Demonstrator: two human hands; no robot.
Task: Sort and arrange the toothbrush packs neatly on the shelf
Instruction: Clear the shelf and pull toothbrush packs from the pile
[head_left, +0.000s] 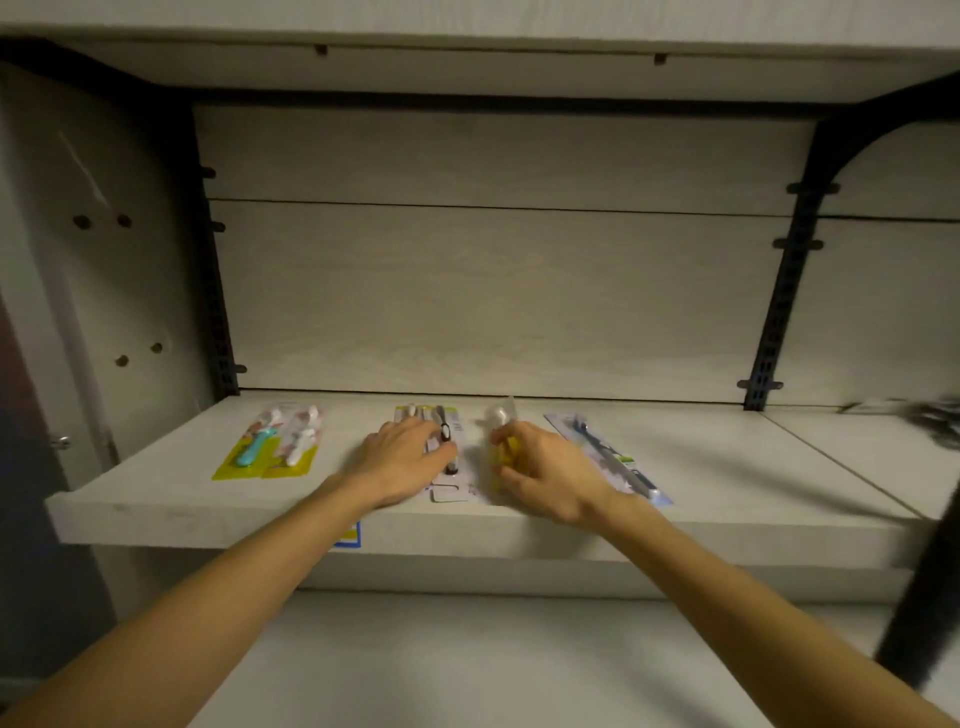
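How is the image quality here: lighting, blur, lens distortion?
Head view: dim, yellowish light; wide-angle bending curves the shelf edge and uprights; a dark object at far right is motion-smeared; pack print is unreadable; both hands are fairly sharp.

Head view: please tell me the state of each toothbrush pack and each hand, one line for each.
Yellow-green packs: flat on the shelf, side by side, untouched.
Middle pack: flat, left hand rests on it.
Yellow pack: right hand grips it, top end seems lifted.
Blue pack: flat, angled, partly under the right wrist.
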